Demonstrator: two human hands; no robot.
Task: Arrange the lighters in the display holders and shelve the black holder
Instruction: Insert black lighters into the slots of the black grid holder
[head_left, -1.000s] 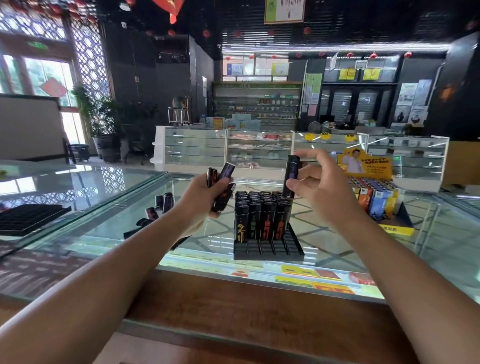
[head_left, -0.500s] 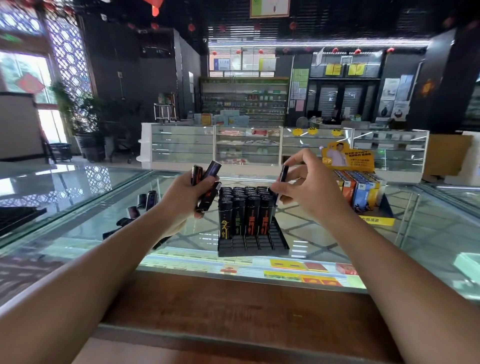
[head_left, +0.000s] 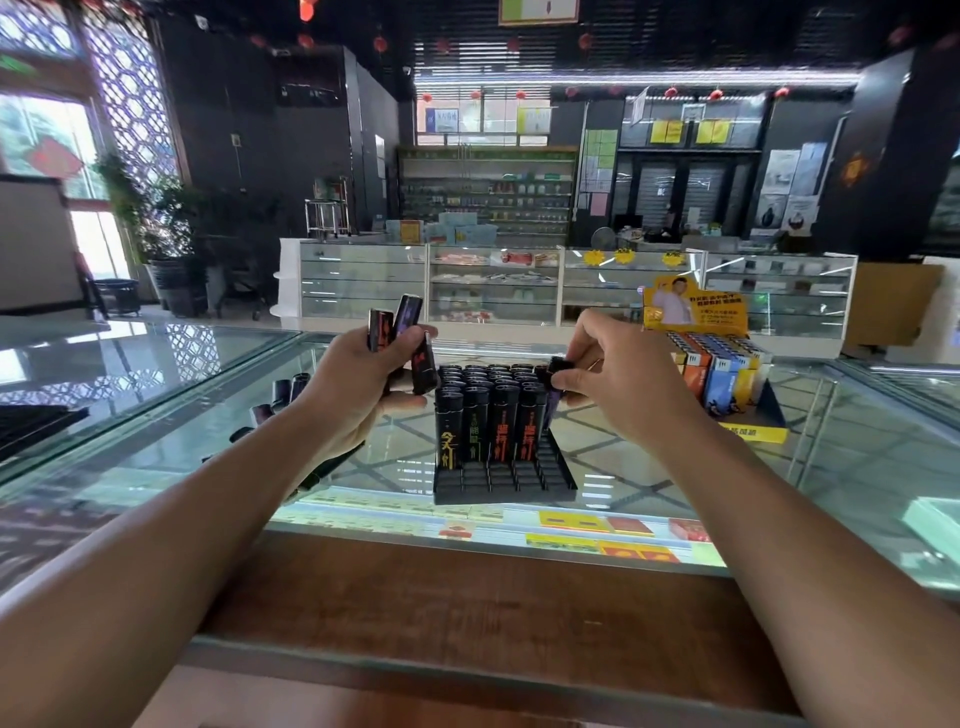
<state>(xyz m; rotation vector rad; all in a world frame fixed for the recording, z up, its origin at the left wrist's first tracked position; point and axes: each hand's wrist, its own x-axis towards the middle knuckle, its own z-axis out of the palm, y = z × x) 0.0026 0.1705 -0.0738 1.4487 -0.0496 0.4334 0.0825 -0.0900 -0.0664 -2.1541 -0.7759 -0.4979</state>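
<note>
A black display holder (head_left: 506, 483) stands on the glass counter, several rows filled with upright black lighters (head_left: 488, 410) and its front rows bare. My right hand (head_left: 618, 374) pinches the top of one dark lighter (head_left: 555, 387), which stands low at the right end of the front filled row. My left hand (head_left: 358, 384) hovers just left of the holder, gripping three dark lighters (head_left: 402, 338) fanned upward. More loose lighters (head_left: 283, 397) lie on the glass behind my left forearm.
A yellow display holder (head_left: 753, 428) with coloured lighters stands at the right on the glass counter (head_left: 831, 467). A flat black tray (head_left: 31, 423) lies at the far left. A wooden ledge (head_left: 467, 597) runs along the near edge.
My right hand has carried its lighter down from above the holder into the right end of the front filled row. The left hand has kept its lighters beside the holder.
</note>
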